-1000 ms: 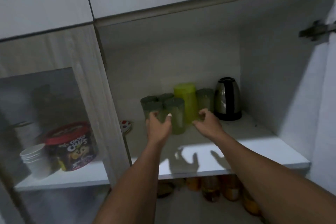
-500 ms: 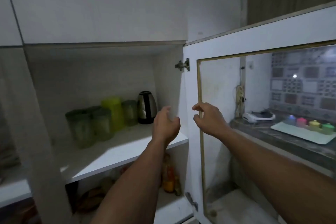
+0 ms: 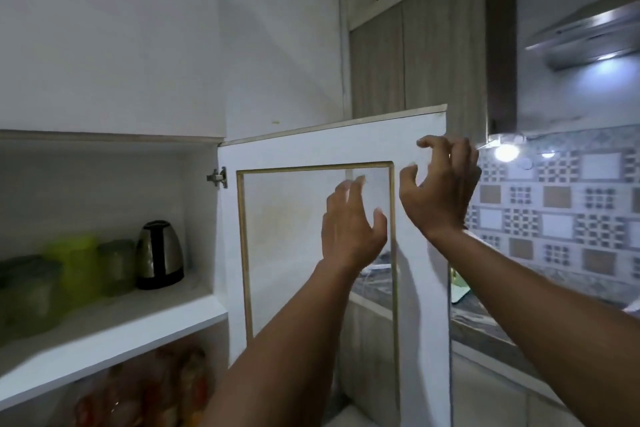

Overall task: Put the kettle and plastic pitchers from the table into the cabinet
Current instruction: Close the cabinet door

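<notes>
A steel kettle [image 3: 159, 255] with a black base stands on the white cabinet shelf [image 3: 114, 333]. To its left stand a lime-green plastic pitcher [image 3: 78, 267] and dark green pitchers [image 3: 29, 291], all blurred. The cabinet door [image 3: 311, 146], white with a glass pane, hangs open to the right. My left hand [image 3: 351, 229] is raised in front of the pane, fingers apart, empty. My right hand [image 3: 440, 184] hovers at the door's outer edge near its top corner, fingers curled and apart, holding nothing.
Jars and packets [image 3: 149, 388] fill the shelf below. A hinge [image 3: 218, 177] sits at the door's inner edge. Right of the door run a dark stone counter [image 3: 485, 326], a patterned tile wall [image 3: 561, 208] and a range hood [image 3: 588, 35] with lights on.
Both hands left the pitchers on the shelf and rose rightward to the open door. My view swung right and up, so the shelf now lies at the left.
</notes>
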Available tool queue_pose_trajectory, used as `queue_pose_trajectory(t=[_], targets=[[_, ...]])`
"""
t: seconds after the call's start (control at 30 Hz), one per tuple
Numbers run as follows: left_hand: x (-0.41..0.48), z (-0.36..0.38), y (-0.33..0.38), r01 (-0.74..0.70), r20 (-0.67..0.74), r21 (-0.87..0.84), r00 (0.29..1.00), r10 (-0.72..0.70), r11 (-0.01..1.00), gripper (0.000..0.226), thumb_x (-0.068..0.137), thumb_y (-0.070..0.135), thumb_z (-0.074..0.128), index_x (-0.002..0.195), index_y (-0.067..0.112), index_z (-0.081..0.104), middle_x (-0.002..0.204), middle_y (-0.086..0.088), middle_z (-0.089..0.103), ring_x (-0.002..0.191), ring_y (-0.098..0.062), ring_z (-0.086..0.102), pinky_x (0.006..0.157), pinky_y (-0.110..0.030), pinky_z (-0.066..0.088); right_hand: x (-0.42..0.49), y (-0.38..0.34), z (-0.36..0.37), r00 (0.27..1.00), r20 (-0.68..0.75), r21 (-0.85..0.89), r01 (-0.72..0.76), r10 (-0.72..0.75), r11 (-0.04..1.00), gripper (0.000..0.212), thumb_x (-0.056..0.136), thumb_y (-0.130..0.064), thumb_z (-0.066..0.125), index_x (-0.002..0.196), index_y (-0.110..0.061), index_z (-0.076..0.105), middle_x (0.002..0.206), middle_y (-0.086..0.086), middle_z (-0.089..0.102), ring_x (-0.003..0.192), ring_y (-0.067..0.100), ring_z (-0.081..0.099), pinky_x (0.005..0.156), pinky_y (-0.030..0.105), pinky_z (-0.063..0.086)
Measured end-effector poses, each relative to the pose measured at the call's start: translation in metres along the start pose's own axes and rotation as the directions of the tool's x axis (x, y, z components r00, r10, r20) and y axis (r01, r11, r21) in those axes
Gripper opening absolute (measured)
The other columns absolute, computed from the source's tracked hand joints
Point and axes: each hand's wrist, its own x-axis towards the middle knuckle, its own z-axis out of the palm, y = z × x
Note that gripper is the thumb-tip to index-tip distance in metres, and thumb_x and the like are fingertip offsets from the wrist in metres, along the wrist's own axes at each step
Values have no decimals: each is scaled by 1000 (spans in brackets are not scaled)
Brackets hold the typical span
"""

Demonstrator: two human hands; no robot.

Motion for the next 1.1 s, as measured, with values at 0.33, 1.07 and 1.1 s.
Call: queue_pose_trajectory(t=[0.33, 1.07, 1.1], targets=[[-29, 40, 44, -25, 15, 91, 1000, 24, 996, 66, 94, 57, 48, 152, 36, 25, 165, 4, 21, 149, -21, 27, 114, -43, 37, -11, 52, -25, 940, 190, 342, -333, 282, 879, 31, 97, -13, 43, 105, -9, 73, 85, 12, 73, 75, 27, 64, 64, 34, 46], [-110, -186, 0, -156, -271, 231, 938, 217, 960, 60, 93, 62, 40, 131, 17, 53, 113, -1, 69, 91, -17, 70, 74, -39, 57, -96, -138, -35, 760, 629, 770, -578, -166, 271, 37, 101, -32, 49, 136, -28, 61, 133, -7, 65, 122, 5, 61, 102, 34, 52], [-115, -204, -7, -129, -280, 275, 937, 207, 953, 61, 94, 63, 37, 129, 17, 55, 112, 0, 69, 90, -17, 70, 73, -40, 57, -105, -153, -33, 770, 609, 786, -552, -192, 279, 39, 103, -32, 47, 141, -30, 55, 139, -7, 60, 127, 3, 56, 105, 32, 49]])
